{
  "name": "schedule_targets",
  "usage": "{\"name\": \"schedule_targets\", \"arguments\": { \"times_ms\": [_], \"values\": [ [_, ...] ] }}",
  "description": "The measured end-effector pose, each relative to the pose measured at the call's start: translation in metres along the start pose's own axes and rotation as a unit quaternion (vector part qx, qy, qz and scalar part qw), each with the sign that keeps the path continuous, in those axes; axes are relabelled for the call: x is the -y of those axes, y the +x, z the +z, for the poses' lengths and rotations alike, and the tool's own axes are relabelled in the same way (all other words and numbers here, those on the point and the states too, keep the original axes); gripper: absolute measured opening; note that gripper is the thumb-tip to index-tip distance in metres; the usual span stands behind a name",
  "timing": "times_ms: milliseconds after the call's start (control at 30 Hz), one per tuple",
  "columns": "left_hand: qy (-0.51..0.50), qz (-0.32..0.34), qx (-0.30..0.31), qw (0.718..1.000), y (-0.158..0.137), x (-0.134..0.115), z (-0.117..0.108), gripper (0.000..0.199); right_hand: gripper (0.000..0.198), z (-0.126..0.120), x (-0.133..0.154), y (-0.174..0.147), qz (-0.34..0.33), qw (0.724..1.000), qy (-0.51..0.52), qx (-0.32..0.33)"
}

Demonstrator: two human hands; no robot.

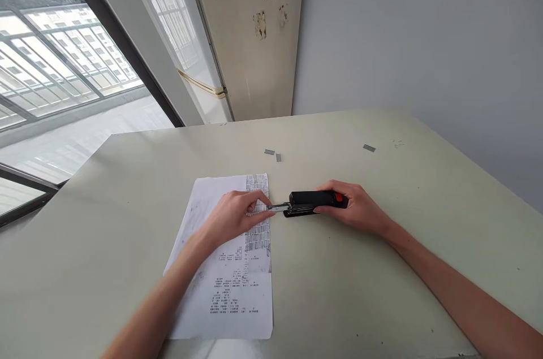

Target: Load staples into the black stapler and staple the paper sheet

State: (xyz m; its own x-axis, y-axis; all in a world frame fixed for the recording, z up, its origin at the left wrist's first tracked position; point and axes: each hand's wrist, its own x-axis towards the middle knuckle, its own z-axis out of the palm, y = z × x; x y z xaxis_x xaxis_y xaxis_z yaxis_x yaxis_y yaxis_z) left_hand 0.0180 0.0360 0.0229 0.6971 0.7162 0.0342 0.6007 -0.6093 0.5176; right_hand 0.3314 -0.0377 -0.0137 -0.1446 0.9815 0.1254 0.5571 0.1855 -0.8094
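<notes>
A black stapler [314,198] with a red patch near its rear lies sideways just above or on the table; which of the two I cannot tell. My right hand [355,206] is closed round its rear end. From its front sticks out a thin metal slide [279,208]. The thumb and fingertips of my left hand [237,212] pinch the slide's outer end. Beneath my left hand and forearm lies a printed sheet of paper [237,314], partly covered by them. Whether staples sit in the slide is too small to make out.
Two short grey strips [270,152] that look like staples lie beyond the paper, with another grey strip [369,148] farther right. The pale table [382,291] meets a grey wall at the right. A stained fridge [254,65] and a window [63,53] stand behind.
</notes>
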Motion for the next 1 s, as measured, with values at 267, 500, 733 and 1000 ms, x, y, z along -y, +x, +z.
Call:
{"name": "schedule_targets", "arguments": {
  "times_ms": [267, 500, 733, 1000],
  "values": [
    [-0.235, -0.132, 0.023, 0.963, -0.005, 0.012, -0.023, 0.05, 0.036, 0.001, 0.002, -0.001, 0.005, 1.0, -0.009, -0.001],
    [-0.496, -0.212, 0.008, 0.842, -0.004, 0.025, -0.028, 0.041, 0.033, 0.003, 0.005, -0.002, 0.005, 1.0, -0.019, -0.004],
    [-0.571, -0.218, 0.028, 0.791, -0.004, 0.027, -0.025, 0.034, 0.03, 0.003, 0.005, -0.002, 0.007, 1.0, -0.019, -0.001],
    [-0.442, -0.18, 0.044, 0.878, -0.005, 0.018, -0.026, 0.054, 0.033, 0.002, 0.004, -0.002, 0.008, 1.0, -0.027, 0.008]
  ]
}}
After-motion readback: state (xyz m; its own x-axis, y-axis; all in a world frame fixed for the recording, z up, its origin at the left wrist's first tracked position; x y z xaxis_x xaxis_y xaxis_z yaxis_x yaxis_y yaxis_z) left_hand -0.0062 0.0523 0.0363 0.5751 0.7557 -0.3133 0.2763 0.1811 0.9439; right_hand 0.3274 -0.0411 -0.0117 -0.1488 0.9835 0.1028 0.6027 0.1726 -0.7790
